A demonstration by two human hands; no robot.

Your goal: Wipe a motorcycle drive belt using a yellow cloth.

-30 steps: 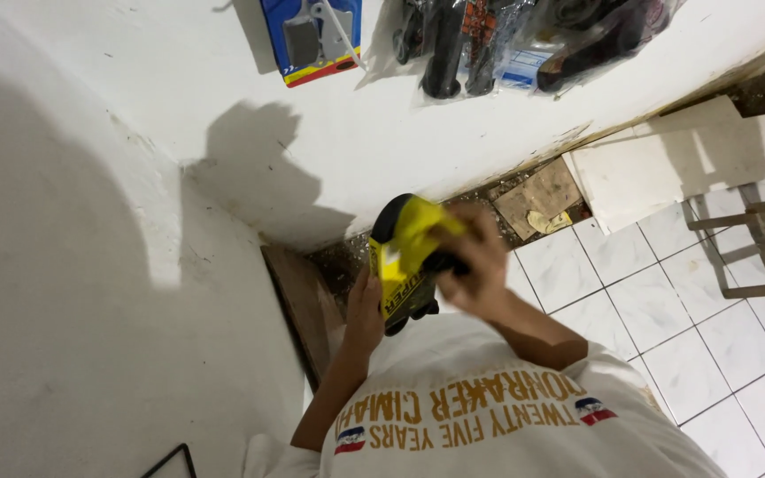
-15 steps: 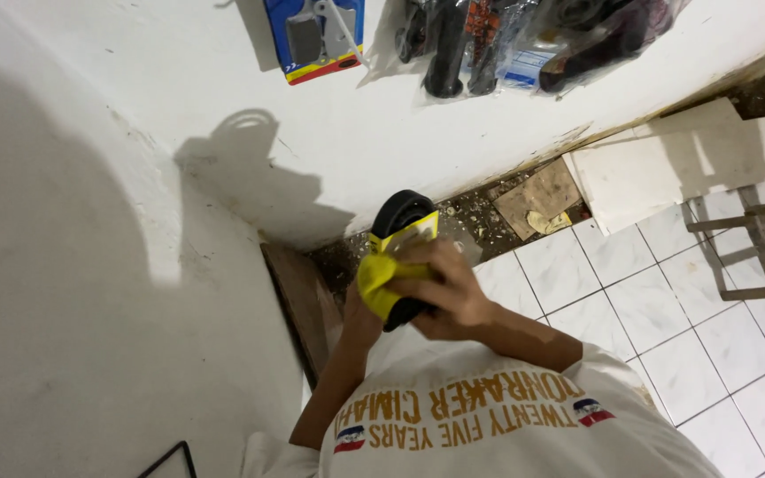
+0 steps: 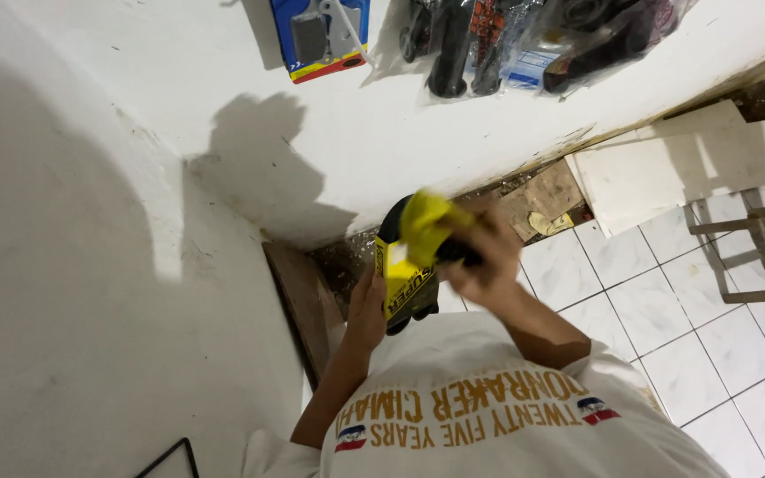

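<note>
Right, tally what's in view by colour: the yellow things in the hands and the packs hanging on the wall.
Yellow-and-black item held by left hand and right hand: 1
Yellow cloth in the right hand: 1
Blue carded pack on the wall: 1
Clear bags of dark parts on the wall: bunched together, count unclear
Total counted: 3

Only one view is showing here: a head-worn camera looking steeply down along the person's own chest, so the white printed T-shirt (image 3: 506, 416) is filling the bottom edge. It is sitting close to the left hand (image 3: 367, 312) and right hand (image 3: 480, 257), both blurred near the frame's centre. It is facing into a room corner, taking in the white plastered wall (image 3: 179, 97) above and the white tiled floor (image 3: 692, 354) at right.
</note>
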